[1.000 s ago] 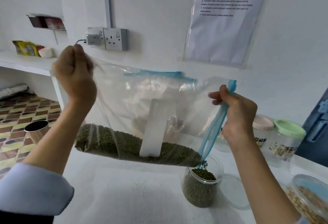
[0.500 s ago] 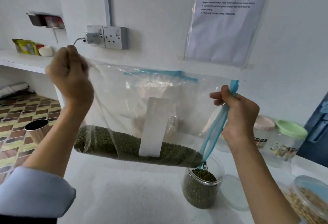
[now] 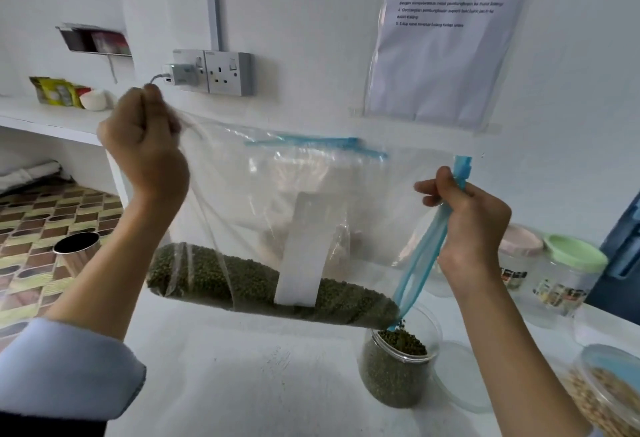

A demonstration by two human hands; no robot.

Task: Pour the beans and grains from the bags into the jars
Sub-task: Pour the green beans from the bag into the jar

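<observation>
A clear zip bag point(image 3: 304, 173) with a blue seal strip hangs sideways above the white counter. Green beans point(image 3: 242, 280) lie along its lower edge, behind a white label. My left hand point(image 3: 145, 145) grips the bag's upper left corner in a fist. My right hand point(image 3: 471, 218) pinches the blue seal at the bag's right end. The low right corner of the bag sits over an open clear jar point(image 3: 394, 371), which holds green beans close to its rim, and a few beans drop into it.
The jar's clear lid point(image 3: 460, 381) lies flat to its right. At the right edge stands a jar of pale beans point(image 3: 609, 398). Two lidded jars, pink point(image 3: 519, 253) and green point(image 3: 571, 270), stand by the wall. A metal cup point(image 3: 74, 256) is lower left. A socket point(image 3: 214, 71) is on the wall.
My left hand has lifted the bag's left corner a little, and the beans have slid further toward the right corner. The jar has filled slightly.
</observation>
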